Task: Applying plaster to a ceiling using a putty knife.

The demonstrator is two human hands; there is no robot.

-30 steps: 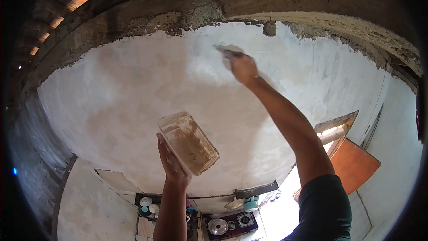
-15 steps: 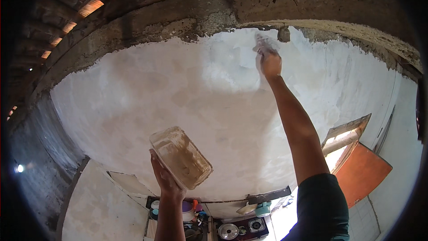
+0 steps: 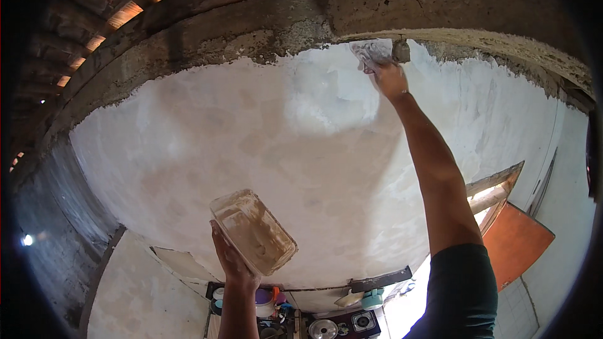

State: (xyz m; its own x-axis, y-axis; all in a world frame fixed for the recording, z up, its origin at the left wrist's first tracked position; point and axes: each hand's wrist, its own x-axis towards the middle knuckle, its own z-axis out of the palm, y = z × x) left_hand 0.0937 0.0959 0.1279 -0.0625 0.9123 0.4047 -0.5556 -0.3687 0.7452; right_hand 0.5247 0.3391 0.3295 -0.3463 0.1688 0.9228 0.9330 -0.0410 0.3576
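My left hand (image 3: 233, 257) grips a clear plastic tub (image 3: 254, 229) smeared with pale paste, held tilted in front of the white plastered wall (image 3: 207, 150). My raised right hand (image 3: 391, 80) is closed on a paste-covered putty knife (image 3: 370, 55) at the top edge of the white coating, just beside a small dark object (image 3: 400, 50) below the rough concrete beam. The knife's handle is mostly hidden by my fingers.
Overhead are the rough beam (image 3: 440, 0) and a tiled roof (image 3: 100, 19). Below are a gas stove (image 3: 363, 321), a lidded pot (image 3: 323, 329) and several kitchen items. At the right, an orange panel (image 3: 518, 245) stands by a bright opening. Side walls frame both sides.
My right hand has moved up and rightward with the putty knife to the top edge of the plaster. My left hand and the tub sit lower in the view.
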